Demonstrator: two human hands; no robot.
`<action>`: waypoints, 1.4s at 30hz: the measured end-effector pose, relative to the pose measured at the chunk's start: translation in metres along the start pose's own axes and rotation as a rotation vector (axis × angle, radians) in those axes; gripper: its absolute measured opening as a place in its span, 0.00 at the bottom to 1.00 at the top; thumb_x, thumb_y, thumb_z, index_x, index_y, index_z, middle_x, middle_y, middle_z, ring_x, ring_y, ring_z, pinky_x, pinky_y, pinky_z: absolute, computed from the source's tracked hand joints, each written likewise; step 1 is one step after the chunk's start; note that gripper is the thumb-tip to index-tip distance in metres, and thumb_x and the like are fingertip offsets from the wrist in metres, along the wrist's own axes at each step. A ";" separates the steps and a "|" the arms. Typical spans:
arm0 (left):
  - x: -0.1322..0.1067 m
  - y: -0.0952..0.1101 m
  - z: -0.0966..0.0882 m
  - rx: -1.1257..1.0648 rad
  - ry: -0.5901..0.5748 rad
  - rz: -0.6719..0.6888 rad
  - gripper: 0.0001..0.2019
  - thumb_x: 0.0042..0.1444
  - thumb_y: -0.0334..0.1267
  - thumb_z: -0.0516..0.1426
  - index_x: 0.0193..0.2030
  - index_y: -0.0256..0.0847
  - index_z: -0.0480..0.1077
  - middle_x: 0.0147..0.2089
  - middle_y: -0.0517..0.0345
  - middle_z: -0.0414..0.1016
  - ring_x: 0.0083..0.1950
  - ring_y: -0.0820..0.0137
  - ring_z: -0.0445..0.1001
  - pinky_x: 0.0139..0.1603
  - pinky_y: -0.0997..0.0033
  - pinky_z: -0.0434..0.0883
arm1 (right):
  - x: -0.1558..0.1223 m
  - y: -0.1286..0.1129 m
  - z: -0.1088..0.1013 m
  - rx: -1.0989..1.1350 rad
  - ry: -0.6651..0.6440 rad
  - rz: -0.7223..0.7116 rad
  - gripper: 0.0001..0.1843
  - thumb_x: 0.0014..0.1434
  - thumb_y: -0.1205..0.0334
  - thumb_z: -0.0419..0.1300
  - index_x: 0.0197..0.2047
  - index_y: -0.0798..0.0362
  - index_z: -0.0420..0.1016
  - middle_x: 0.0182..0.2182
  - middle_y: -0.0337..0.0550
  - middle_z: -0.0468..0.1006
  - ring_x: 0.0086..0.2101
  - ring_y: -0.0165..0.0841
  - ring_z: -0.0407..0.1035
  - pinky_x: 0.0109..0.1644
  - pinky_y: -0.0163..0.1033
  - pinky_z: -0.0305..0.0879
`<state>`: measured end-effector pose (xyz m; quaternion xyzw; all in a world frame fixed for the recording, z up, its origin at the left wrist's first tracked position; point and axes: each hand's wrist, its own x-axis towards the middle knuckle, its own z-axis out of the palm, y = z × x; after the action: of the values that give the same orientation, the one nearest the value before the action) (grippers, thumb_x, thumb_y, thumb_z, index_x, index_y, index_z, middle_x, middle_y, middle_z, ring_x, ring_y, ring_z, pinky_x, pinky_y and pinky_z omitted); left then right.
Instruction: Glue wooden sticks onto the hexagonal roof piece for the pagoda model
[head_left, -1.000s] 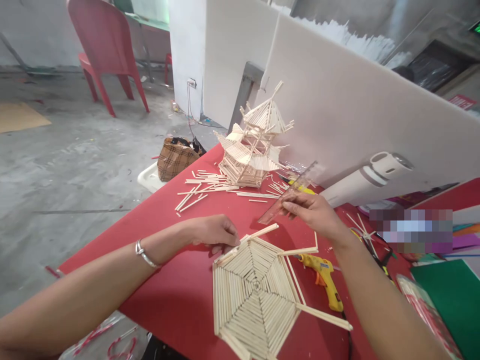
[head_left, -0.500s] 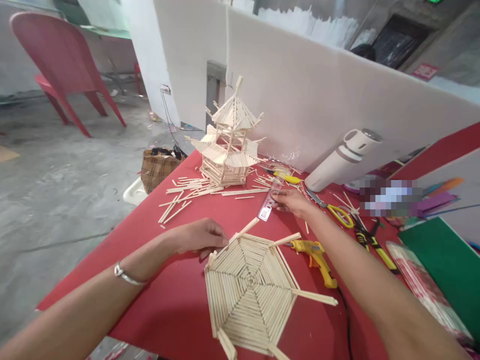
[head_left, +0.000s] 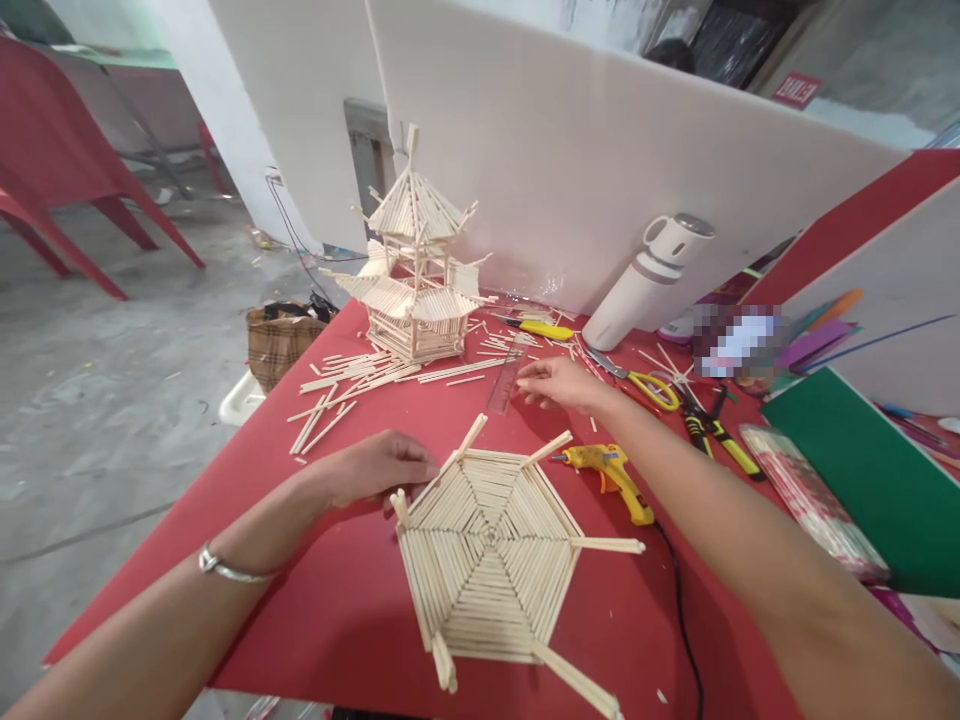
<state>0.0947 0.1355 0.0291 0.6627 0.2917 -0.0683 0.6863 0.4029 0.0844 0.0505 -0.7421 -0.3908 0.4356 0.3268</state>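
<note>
My left hand (head_left: 386, 468) is closed on the upper left edge of a hexagonal roof panel (head_left: 491, 540) made of pale wooden sticks. Paired sticks jut out from the panel's corners. Just right of a clear ruler (head_left: 504, 382), my right hand (head_left: 556, 385) hovers with its fingers loosely bent and apart, nothing in them. The ruler lies flat on the red tabletop (head_left: 330, 610). Beyond both hands stands a tiered stick pagoda (head_left: 416, 270). A yellow glue gun (head_left: 611, 475) rests on its side to the right of the panel, under my right forearm.
Loose sticks (head_left: 352, 380) are scattered before the pagoda. Toward the right lie a yellow cutter knife (head_left: 546, 329), scissors (head_left: 637, 382), pliers (head_left: 720, 435) and a bagged stick bundle (head_left: 814, 500). A white flask (head_left: 649, 280) stands by the partition. The glue gun's cord (head_left: 684, 620) runs to the front edge.
My right hand has let go of the ruler, which now lies flat on the table. The whole view has shifted, moving things left in the picture. My left hand still holds the panel.
</note>
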 end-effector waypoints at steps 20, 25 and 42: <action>0.003 -0.004 -0.013 -0.100 0.113 -0.020 0.13 0.54 0.45 0.64 0.32 0.34 0.79 0.28 0.51 0.78 0.19 0.81 0.63 0.17 0.80 0.58 | -0.134 0.009 -0.010 0.042 0.004 -0.322 0.18 0.61 0.60 0.58 0.54 0.46 0.78 0.51 0.43 0.80 0.52 0.38 0.74 0.59 0.47 0.69; 0.005 -0.004 -0.014 -0.255 0.230 -0.003 0.14 0.52 0.43 0.66 0.36 0.33 0.80 0.32 0.48 0.79 0.17 0.84 0.58 0.13 0.82 0.51 | -0.142 0.038 0.016 0.233 -0.035 -0.372 0.30 0.60 0.68 0.54 0.65 0.46 0.66 0.64 0.41 0.68 0.62 0.39 0.63 0.67 0.50 0.60; -0.039 -0.017 0.051 -0.131 0.778 -0.004 0.18 0.38 0.40 0.71 0.35 0.33 0.77 0.23 0.59 0.73 0.19 0.81 0.61 0.15 0.82 0.51 | -0.229 0.105 0.012 -0.283 0.166 -0.319 0.18 0.61 0.68 0.53 0.47 0.47 0.80 0.45 0.46 0.82 0.45 0.43 0.75 0.48 0.45 0.67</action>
<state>0.0704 0.0741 0.0312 0.5932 0.5351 0.2052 0.5653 0.3506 -0.1626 0.0488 -0.7426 -0.5322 0.2567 0.3154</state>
